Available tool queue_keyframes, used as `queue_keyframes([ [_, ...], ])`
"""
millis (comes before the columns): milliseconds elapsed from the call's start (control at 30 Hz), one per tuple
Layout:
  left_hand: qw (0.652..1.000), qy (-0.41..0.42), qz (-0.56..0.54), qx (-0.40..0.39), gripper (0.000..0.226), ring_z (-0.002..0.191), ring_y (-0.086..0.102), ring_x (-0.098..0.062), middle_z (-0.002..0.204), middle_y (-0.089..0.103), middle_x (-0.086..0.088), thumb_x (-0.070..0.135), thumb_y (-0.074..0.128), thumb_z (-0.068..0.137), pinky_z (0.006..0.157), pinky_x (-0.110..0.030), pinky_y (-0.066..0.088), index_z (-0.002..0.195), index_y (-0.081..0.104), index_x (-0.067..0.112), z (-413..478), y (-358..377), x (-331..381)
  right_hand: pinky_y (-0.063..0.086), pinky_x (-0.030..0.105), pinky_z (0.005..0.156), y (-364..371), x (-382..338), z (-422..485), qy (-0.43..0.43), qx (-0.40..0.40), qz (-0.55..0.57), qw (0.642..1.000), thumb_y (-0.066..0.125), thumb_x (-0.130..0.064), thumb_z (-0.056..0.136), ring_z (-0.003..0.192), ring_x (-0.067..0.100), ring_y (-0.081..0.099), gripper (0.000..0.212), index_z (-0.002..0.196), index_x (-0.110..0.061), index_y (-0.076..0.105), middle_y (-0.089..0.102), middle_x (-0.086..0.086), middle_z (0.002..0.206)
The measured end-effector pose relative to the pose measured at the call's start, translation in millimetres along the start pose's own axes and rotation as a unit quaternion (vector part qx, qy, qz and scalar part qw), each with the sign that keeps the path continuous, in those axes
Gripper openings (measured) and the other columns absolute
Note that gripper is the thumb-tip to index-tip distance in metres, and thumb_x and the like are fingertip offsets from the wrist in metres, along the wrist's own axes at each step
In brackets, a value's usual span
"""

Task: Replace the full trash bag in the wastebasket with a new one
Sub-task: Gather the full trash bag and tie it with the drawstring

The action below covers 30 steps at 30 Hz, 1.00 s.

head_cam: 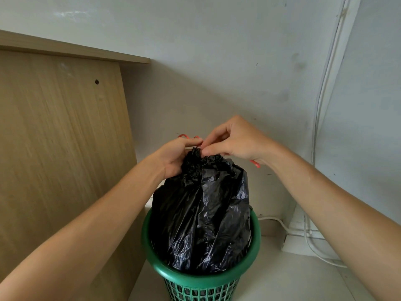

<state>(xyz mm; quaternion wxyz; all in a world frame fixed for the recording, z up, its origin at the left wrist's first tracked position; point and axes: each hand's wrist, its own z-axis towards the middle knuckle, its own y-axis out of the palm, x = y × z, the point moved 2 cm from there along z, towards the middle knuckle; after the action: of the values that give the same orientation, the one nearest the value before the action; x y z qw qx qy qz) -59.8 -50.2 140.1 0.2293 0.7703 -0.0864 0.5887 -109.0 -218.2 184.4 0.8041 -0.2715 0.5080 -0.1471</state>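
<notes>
While both hands pinch the gathered neck of the black bag [201, 216], left hand [175, 158] at nine o'clock, right hand [236, 141] at three. Green basket [253, 246] rim hugs the bag; wooden panel [60, 137] stands close at nine o'clock, floor [288, 276] open at three.

Trash bag [204, 216]: glossy black plastic with pale grey sheen on its creases, and a thin red-orange drawstring [255, 163] at the gathered neck. Wastebasket [201, 279]: solid green rim over a green lattice wall of small rectangular openings. Surroundings: desk [56, 131] side panel in light tan wood grain with one dark round hole, wall [217, 40] pale grey-white with faint smudges, cables [312, 248] white.
</notes>
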Motion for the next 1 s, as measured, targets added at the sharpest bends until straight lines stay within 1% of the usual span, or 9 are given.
queue_keyframes([
  [67,1.0,0.013,0.003,-0.014,0.006,0.071,0.064,-0.016,0.077,0.064,0.0,0.014,0.07,0.089,0.069,-0.028,0.057,0.093,0.066,0.017,-1,-1,1,0.045,0.021,0.063,7,1,0,0.001,-0.015,-0.023,1.0,0.09,-0.014,0.073,0.056,0.008,0.058,0.011,0.081,-0.017,0.084,0.076,0.016,0.073],
  [167,0.997,0.047,-0.037,-0.058,0.011,0.057,0.062,-0.006,0.062,0.056,0.01,0.004,0.072,0.072,0.057,-0.019,0.056,0.075,0.067,0.013,-2,-3,1,0.049,0.024,0.07,11,5,-1,0.01,-0.035,-0.032,0.999,0.09,-0.019,0.074,0.061,0.01,0.065,0.011,0.083,-0.019,0.083,0.078,0.013,0.075],
  [233,0.995,0.071,-0.011,-0.073,0.008,0.057,0.065,-0.006,0.063,0.061,0.007,0.001,0.072,0.073,0.059,-0.019,0.056,0.077,0.072,0.007,-3,-5,2,0.051,0.017,0.068,11,4,-3,0.022,-0.041,-0.013,0.999,0.086,-0.035,0.079,0.066,0.011,0.072,0.018,0.086,-0.019,0.082,0.08,0.003,0.077],
  [300,0.992,0.091,0.053,-0.07,0.012,0.068,0.073,-0.013,0.075,0.074,-0.002,0.0,0.071,0.081,0.063,-0.023,0.058,0.091,0.074,0.003,-4,-7,3,0.054,0.019,0.068,5,7,0,0.04,0.036,0.016,0.998,0.079,-0.048,0.082,0.065,0.012,0.073,0.032,0.084,-0.016,0.08,0.08,-0.001,0.077],
  [367,0.99,0.1,0.067,-0.07,0.015,0.075,0.076,-0.016,0.084,0.078,-0.009,-0.005,0.067,0.088,0.069,-0.024,0.06,0.097,0.077,0.003,-5,-8,4,0.056,0.028,0.071,-2,14,5,0.069,0.122,0.024,0.99,0.081,-0.043,0.082,0.063,0.009,0.071,0.026,0.085,-0.018,0.076,0.079,-0.003,0.076],
  [567,0.981,0.126,0.115,-0.087,0.03,0.083,0.075,-0.02,0.093,0.074,-0.013,-0.008,0.068,0.086,0.077,-0.026,0.061,0.116,0.069,-0.008,-10,-7,8,0.052,0.024,0.063,7,26,3,0.176,0.072,0.075,0.979,0.096,-0.027,0.06,0.076,0.011,0.07,0.039,0.093,-0.024,0.075,0.078,-0.002,0.085],
  [667,0.979,0.134,0.136,-0.069,0.022,0.077,0.073,-0.018,0.086,0.073,-0.011,-0.01,0.067,0.087,0.073,-0.024,0.06,0.108,0.071,-0.005,-11,-7,11,0.052,0.021,0.06,9,29,2,0.173,0.092,0.078,0.977,0.101,-0.028,0.05,0.08,0.011,0.072,0.047,0.089,-0.024,0.076,0.079,0.0,0.087],
  [833,0.971,0.144,0.177,-0.074,0.019,0.076,0.073,-0.016,0.081,0.073,-0.008,-0.011,0.065,0.089,0.07,-0.023,0.059,0.106,0.072,-0.004,-12,-9,15,0.063,0.035,0.077,17,37,3,0.182,0.089,0.126,0.971,0.101,-0.017,0.046,0.081,0.02,0.078,0.044,0.084,-0.021,0.077,0.08,0.002,0.079],
  [1000,0.952,0.175,0.246,-0.056,0.021,0.084,0.073,-0.018,0.089,0.075,-0.009,-0.006,0.072,0.086,0.076,-0.023,0.059,0.107,0.075,-0.006,-13,-9,22,0.061,0.047,0.091,20,38,4,0.179,0.072,0.164,0.967,0.096,-0.009,0.054,0.09,0.028,0.078,0.037,0.084,-0.02,0.077,0.08,0.009,0.085],
])
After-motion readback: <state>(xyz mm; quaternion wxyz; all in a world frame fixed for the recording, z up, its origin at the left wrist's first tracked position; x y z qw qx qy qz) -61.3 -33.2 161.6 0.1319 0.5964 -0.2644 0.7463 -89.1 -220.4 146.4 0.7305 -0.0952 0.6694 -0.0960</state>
